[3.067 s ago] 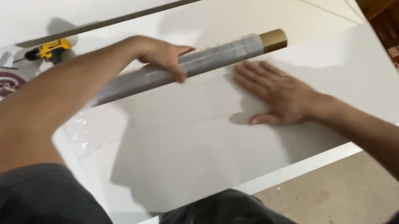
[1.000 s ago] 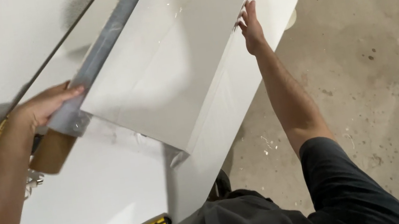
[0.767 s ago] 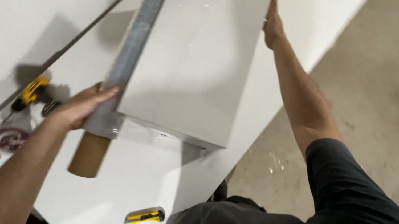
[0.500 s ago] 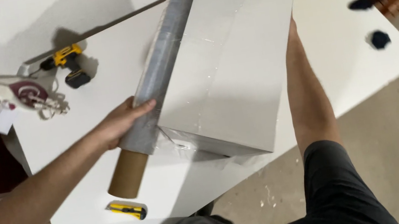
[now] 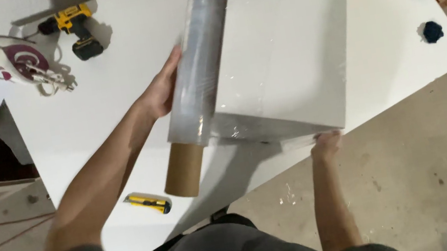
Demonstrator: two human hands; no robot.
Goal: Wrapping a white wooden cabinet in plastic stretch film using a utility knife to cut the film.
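Head view, 1 view only. Left hand at centre-left of frame, palm against the left side of the wrap roll, fingers curled round it, thumb side hidden behind the roll. Roll is a long tube of clear stretch film, running from top centre down to just below mid-frame, its brown cardboard core sticking out at the lower end. Film sheet from the roll lies over the white panel, shiny creases visible on the panel's near edge.

White panel is tilted, its lower edge raised off the surface, filling centre to upper right of frame, right beside and touching the roll.

Right hand at lower centre-right, under the panel's bottom right corner, fingers tucked beneath the edge; cannot tell how they are spread, only knuckles show.

On the surface: yellow utility knife lower left, near the core end but apart. Yellow and black cordless drill upper left. White clothes iron with cord just left of the drill. 2 dark round objects at right edge of the surface. Concrete floor lower right.
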